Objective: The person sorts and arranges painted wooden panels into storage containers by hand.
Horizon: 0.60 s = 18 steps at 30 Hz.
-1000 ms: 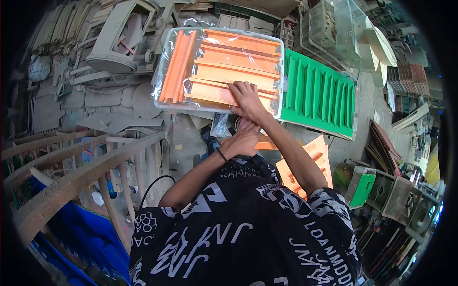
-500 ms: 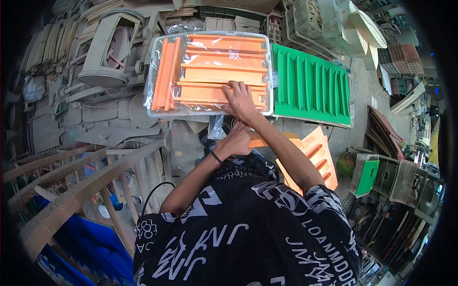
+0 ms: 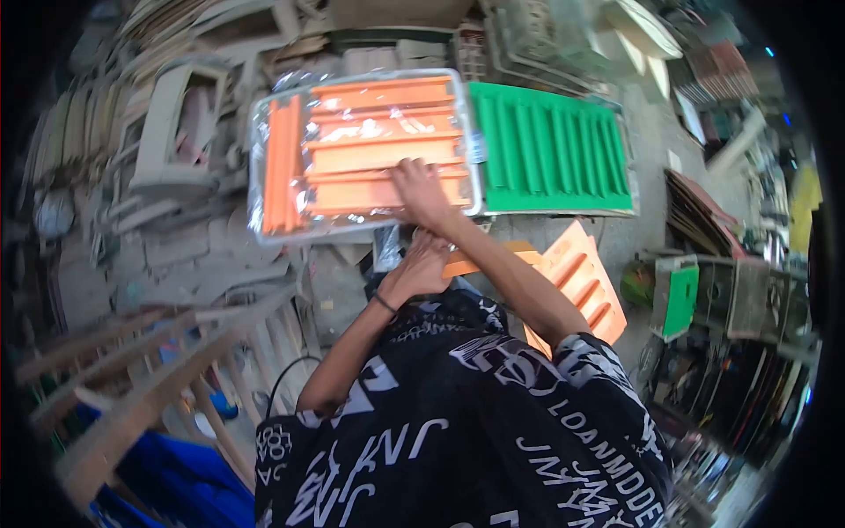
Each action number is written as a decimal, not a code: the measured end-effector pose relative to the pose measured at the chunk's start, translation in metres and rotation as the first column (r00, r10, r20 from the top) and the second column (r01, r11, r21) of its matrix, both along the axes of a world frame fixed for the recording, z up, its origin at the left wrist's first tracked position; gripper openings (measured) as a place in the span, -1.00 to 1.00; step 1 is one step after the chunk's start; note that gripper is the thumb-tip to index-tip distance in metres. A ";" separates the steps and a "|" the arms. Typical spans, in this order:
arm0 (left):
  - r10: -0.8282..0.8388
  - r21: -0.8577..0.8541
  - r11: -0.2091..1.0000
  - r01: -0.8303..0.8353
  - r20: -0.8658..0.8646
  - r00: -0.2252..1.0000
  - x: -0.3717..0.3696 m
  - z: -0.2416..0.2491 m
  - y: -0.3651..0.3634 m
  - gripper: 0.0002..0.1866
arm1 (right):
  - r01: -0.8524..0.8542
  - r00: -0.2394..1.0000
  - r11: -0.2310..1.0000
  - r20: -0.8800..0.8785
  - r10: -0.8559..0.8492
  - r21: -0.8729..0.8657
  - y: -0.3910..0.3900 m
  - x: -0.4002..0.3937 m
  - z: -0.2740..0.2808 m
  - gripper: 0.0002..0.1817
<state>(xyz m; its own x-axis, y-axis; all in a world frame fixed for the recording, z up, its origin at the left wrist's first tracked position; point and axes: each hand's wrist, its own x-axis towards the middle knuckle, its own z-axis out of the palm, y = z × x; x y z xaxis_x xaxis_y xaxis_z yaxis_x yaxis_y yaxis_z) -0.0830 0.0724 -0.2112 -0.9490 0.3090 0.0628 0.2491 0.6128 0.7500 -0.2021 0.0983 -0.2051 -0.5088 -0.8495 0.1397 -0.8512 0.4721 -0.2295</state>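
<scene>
Strips [image 3: 383, 157], probably light but stiff, are best gripped by the bin [image 3: 467, 132]'s right edge, right hand [image 3: 424, 195] loosely open on top, left hand [image 3: 424, 266] honestly can't be read.

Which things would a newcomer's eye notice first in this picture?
Probably the bright orange strips would come first, lying in the pale-rimmed tray with shiny clear plastic, the right hand resting over them. Next would be the vivid green ridged panel, just right of the tray.
</scene>
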 end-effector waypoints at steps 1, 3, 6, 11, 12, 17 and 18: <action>0.009 -0.019 1.000 -0.009 0.014 1.000 0.001 0.001 0.000 -0.26 | -0.009 1.000 1.000 -0.015 0.009 0.009 0.001 -0.002 -0.006 -0.29; 0.010 -0.017 1.000 -0.010 -0.021 1.000 -0.001 -0.001 0.000 -0.29 | 0.005 1.000 0.998 -0.021 -0.004 0.061 0.001 -0.001 -0.009 -0.29; 0.008 0.036 0.999 -0.006 -0.044 0.999 -0.003 0.002 0.001 -0.32 | 0.011 0.997 1.000 -0.070 -0.012 -0.011 0.002 0.000 -0.012 -0.26; -0.056 -0.156 0.986 0.051 -0.025 0.998 -0.005 0.008 -0.008 -0.41 | 0.037 0.999 0.999 0.036 -0.038 0.035 0.001 -0.004 0.008 -0.22; -0.069 -0.170 0.984 0.056 -0.073 0.995 -0.004 0.017 -0.008 -0.46 | 0.023 0.991 0.993 0.129 -0.038 0.116 0.005 -0.005 0.031 -0.33; -0.093 -0.148 0.985 0.087 -0.032 0.995 -0.007 0.059 -0.020 -0.57 | 0.008 0.983 0.998 0.183 -0.018 0.057 0.015 -0.019 0.043 -0.41; -0.103 -0.153 0.984 0.095 -0.043 0.994 -0.009 0.070 -0.023 -0.57 | -0.035 0.939 0.992 0.343 -0.009 0.121 0.019 -0.025 0.051 -0.38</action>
